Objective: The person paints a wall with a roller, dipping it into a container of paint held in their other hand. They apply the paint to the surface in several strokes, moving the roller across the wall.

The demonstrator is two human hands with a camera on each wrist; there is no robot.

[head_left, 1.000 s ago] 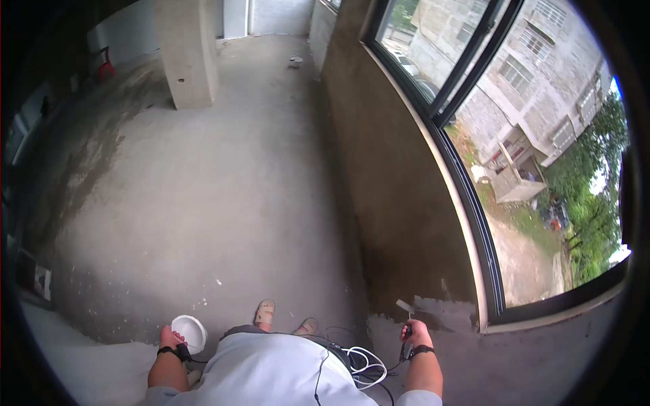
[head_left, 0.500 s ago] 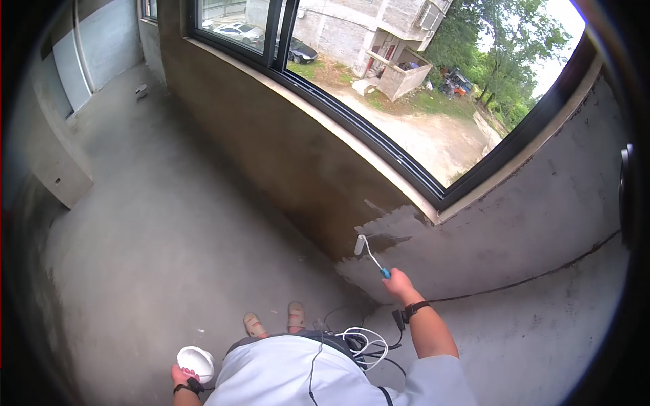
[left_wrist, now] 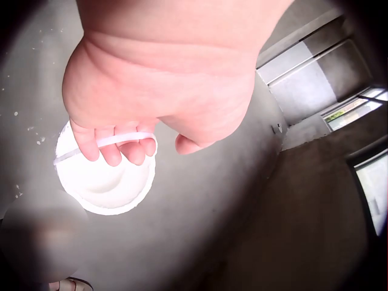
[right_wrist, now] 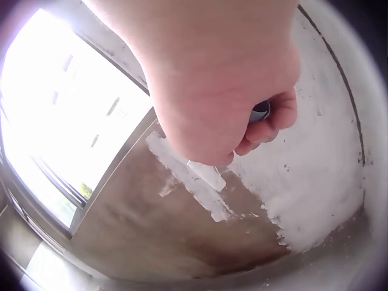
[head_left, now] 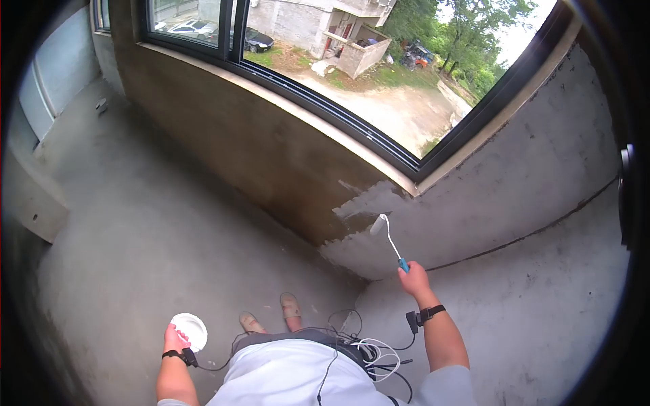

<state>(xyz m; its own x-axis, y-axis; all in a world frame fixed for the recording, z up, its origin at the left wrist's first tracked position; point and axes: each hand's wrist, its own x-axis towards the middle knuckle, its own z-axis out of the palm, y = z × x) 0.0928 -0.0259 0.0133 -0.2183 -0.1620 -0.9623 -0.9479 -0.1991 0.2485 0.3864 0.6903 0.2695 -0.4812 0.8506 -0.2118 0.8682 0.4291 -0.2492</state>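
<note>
My right hand (head_left: 414, 279) grips the blue handle (head_left: 403, 264) of a paint roller, whose white roller head (head_left: 378, 224) is at the wall below the window corner. In the right wrist view the fingers (right_wrist: 262, 131) curl round the handle and hide most of the roller. A white bucket (head_left: 190, 331) hangs from my left hand (head_left: 175, 338) at the lower left. The left wrist view shows the fingers (left_wrist: 112, 154) curled round the handle strap (left_wrist: 109, 140) of this bucket (left_wrist: 124, 194), with white stuff inside.
Brown bare wall (head_left: 271, 169) runs under the black-framed window (head_left: 325, 111); pale coating (head_left: 474, 216) covers the wall to the right. A pillar (head_left: 34, 196) stands at the left. White and black cables (head_left: 379, 358) hang at my waist. My sandalled feet (head_left: 290, 308) are on the grey floor (head_left: 149, 257).
The view has turned right toward the window wall. My right arm has reached out, and since half a second ago the roller has moved right over the pale coating. The left hand keeps the bucket.
</note>
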